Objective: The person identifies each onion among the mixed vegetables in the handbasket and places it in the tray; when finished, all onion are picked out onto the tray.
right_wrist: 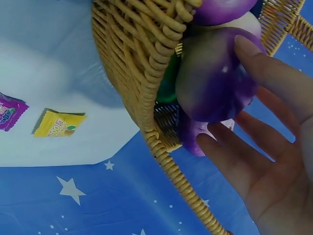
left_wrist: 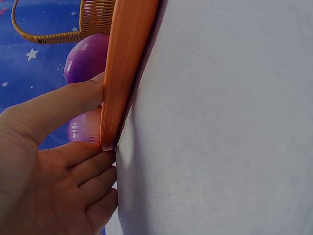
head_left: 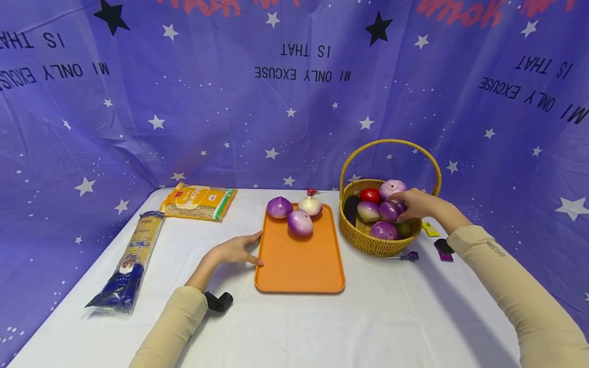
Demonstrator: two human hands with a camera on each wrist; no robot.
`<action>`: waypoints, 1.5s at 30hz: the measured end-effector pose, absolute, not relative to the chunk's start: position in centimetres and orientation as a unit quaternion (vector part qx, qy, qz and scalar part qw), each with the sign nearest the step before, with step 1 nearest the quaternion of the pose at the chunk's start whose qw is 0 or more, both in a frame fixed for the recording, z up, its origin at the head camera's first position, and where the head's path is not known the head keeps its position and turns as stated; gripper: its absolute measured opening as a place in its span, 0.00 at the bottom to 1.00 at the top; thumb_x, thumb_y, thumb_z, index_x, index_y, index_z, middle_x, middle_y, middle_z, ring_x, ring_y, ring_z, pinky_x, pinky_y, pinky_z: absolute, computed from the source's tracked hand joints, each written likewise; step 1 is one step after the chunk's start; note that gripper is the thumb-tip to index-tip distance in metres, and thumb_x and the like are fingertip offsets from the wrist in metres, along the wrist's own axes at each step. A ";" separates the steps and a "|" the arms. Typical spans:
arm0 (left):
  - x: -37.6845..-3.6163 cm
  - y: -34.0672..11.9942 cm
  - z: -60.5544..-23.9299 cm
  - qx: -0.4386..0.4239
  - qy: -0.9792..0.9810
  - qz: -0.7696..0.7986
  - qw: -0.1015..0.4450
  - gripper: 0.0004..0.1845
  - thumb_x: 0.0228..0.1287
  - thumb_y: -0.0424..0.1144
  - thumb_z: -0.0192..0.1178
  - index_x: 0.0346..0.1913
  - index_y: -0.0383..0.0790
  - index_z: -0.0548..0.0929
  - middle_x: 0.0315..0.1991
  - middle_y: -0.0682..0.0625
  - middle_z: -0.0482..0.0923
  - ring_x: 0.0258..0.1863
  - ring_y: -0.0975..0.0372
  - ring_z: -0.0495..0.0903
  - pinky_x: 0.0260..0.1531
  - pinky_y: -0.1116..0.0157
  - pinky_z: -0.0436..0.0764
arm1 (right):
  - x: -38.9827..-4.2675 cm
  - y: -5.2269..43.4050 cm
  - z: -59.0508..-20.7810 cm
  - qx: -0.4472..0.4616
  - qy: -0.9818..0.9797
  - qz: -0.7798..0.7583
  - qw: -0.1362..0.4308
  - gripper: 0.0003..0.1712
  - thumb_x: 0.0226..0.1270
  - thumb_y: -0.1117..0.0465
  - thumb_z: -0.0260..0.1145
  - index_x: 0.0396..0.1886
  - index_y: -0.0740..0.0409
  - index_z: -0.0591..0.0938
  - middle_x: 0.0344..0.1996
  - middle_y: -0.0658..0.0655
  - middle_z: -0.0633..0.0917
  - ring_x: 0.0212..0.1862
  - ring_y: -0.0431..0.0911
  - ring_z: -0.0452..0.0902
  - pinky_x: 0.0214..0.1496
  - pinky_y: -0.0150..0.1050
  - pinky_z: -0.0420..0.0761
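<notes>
An orange tray [head_left: 299, 266] lies mid-table with three purple-and-white onions [head_left: 300, 223] at its far end. My left hand [head_left: 236, 250] lies flat beside the tray's left rim, thumb and straight fingers touching the rim [left_wrist: 124, 63]. The left hand [left_wrist: 58, 161] holds nothing. To the right stands a wicker basket [head_left: 368, 243] with a hoop handle, filled with more onions, a red tomato [head_left: 369, 194] and a dark eggplant [head_left: 351, 207]. My right hand [head_left: 416, 204] reaches into the basket. Its fingers [right_wrist: 254, 58] curl round a purple onion [head_left: 390, 209] [right_wrist: 215, 83] lying among the others.
A blue noodle packet [head_left: 131, 263] lies at the table's left edge and a yellow packet [head_left: 199, 202] at the back left. Small sachets, one yellow [head_left: 430, 228] and one purple [head_left: 444, 250], lie right of the basket. A starry blue cloth hangs behind and beside the table.
</notes>
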State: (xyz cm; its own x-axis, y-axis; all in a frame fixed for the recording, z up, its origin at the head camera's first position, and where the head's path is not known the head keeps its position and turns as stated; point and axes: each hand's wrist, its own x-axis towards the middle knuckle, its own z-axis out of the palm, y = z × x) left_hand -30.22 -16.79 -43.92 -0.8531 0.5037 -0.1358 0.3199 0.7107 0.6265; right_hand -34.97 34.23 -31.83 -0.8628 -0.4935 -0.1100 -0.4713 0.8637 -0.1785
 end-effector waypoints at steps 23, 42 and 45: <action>-30.1 -16.8 -43.8 0.226 0.912 0.308 0.151 0.53 0.51 0.52 0.72 0.75 0.35 0.55 0.71 0.36 0.59 0.70 0.42 0.56 0.69 0.46 0.55 | -32.8 33.6 -30.5 -0.253 0.964 -0.083 -0.007 0.36 0.54 0.65 0.75 0.63 0.65 0.74 0.48 0.69 0.82 0.48 0.62 0.78 0.50 0.58 0.80; -30.2 -16.9 -44.0 0.223 0.912 0.308 0.155 0.53 0.51 0.52 0.72 0.75 0.36 0.54 0.71 0.37 0.59 0.70 0.42 0.56 0.69 0.46 0.55 | -28.8 24.5 -33.0 -0.333 0.904 -0.249 -0.102 0.38 0.53 0.62 0.77 0.66 0.57 0.74 0.49 0.59 0.82 0.44 0.54 0.81 0.48 0.49 0.82; -30.2 -17.0 -44.0 0.223 0.912 0.310 0.151 0.53 0.51 0.52 0.72 0.75 0.36 0.55 0.71 0.36 0.60 0.70 0.42 0.56 0.68 0.46 0.55 | -28.9 23.0 -33.9 -0.337 0.897 -0.268 -0.098 0.39 0.53 0.63 0.77 0.66 0.55 0.74 0.55 0.58 0.80 0.52 0.53 0.79 0.53 0.50 0.80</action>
